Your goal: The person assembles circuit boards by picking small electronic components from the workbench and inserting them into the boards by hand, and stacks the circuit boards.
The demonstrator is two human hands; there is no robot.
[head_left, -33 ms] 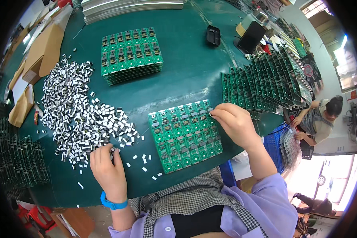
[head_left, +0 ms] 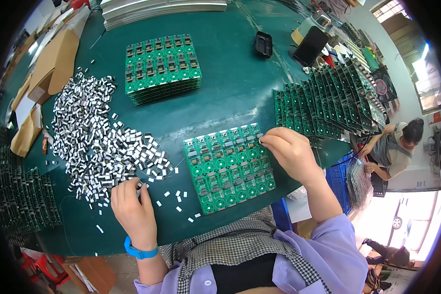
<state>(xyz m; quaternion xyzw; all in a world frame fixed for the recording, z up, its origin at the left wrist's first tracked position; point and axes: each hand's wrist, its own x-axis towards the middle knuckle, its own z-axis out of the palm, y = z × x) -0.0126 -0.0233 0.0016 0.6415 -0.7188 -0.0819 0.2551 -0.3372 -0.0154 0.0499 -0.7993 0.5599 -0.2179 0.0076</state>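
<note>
Grey blocks already sit along both rows of the board, so it looks partly filled; remaining gaps are too small to count. Plenty of loose parts lie in the pile at its 9 o'clock. The right hand, thumb and finger pinched around a small block, touches the board's 2 o'clock corner. The left hand, loosely curled at 8 o'clock, meets the pile; its hold is unclear.
</note>
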